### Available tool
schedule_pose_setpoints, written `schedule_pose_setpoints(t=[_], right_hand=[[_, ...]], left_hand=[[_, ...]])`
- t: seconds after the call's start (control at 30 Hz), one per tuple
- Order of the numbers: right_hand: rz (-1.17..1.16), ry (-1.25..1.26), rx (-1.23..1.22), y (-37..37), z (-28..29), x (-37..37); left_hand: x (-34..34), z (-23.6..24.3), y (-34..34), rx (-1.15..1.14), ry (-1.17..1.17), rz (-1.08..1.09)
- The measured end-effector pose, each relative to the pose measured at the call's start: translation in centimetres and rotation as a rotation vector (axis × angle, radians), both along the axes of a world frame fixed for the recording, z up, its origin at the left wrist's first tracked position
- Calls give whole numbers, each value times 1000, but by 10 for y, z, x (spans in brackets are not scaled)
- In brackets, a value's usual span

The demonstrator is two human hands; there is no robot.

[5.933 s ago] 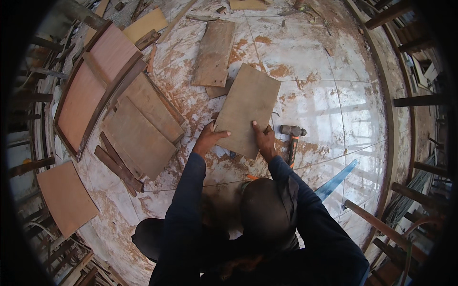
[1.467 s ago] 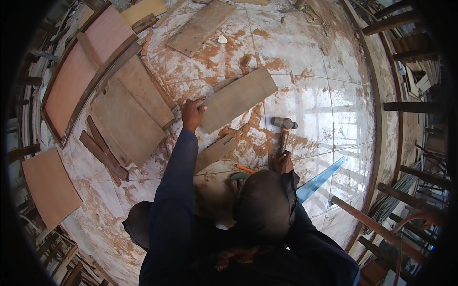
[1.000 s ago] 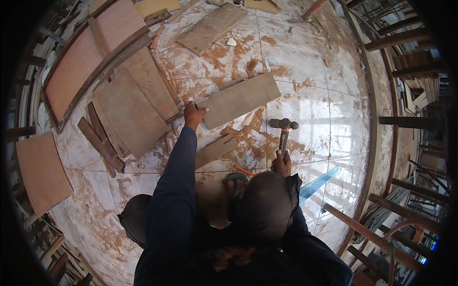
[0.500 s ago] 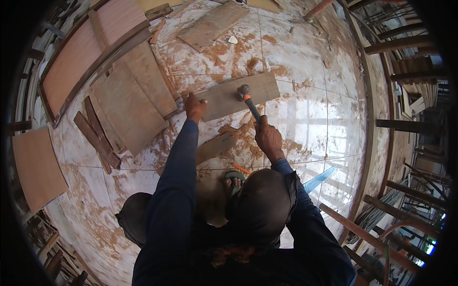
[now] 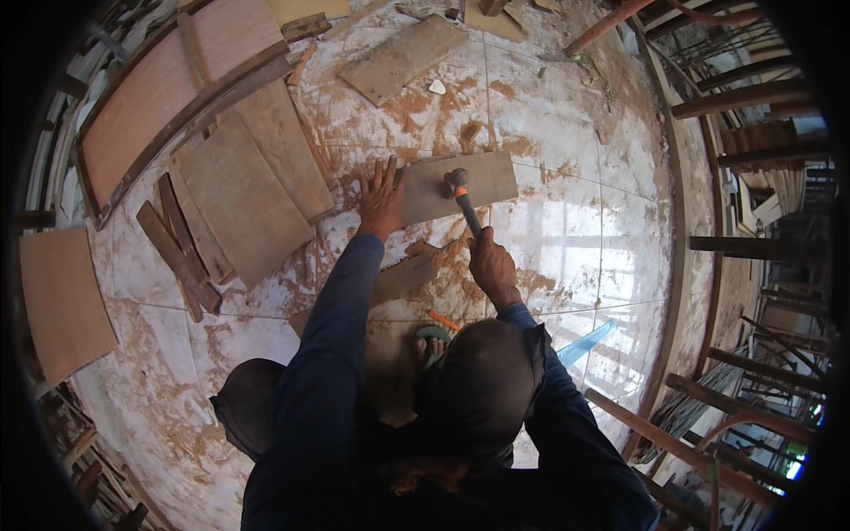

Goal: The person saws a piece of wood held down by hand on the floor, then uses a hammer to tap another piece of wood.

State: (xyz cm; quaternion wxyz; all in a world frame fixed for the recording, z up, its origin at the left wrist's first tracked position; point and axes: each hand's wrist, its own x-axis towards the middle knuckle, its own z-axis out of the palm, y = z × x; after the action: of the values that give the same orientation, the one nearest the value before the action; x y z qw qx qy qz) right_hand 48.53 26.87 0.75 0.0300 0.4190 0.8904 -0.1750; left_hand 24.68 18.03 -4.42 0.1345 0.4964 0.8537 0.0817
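My right hand (image 5: pixel 493 268) is closed round the dark handle of a hammer (image 5: pixel 467 211), which has an orange band below its head. The hammer head rests on or just over a grey-brown wooden board (image 5: pixel 490 184) lying on the floor; contact cannot be told. At the board's left end my left hand (image 5: pixel 382 202) lies flat with fingers spread, holding nothing. A narrower plank (image 5: pixel 403 280) lies nearer to me, partly hidden by my left forearm.
Stacked plywood panels (image 5: pixel 248 195) and dark wood strips (image 5: pixel 177 257) lie to the left. A blue pointed strip (image 5: pixel 586 342) and an orange stick-like piece (image 5: pixel 444 319) are beside my legs. Another board (image 5: pixel 403 60) lies farther off. Wooden beams (image 5: pixel 753 250) line the right side.
My left hand has gone from gripping the board's left end to lying spread over it, slightly farther right. The hammer remains in my right hand over the board.
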Motion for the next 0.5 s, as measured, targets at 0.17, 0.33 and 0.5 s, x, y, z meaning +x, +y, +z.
schedule_pose_setpoints(t=[0.17, 0.33, 0.5], right_hand=[[-7, 7, -32, 2, -3, -1], [-39, 23, -74, 2, 3, 4], [-33, 15, -54, 0, 1, 3]], left_hand=[[3, 10, 13, -195, -31, -80], [9, 8, 16, -251, -66, -90], [12, -22, 10, -85, 114, -121]])
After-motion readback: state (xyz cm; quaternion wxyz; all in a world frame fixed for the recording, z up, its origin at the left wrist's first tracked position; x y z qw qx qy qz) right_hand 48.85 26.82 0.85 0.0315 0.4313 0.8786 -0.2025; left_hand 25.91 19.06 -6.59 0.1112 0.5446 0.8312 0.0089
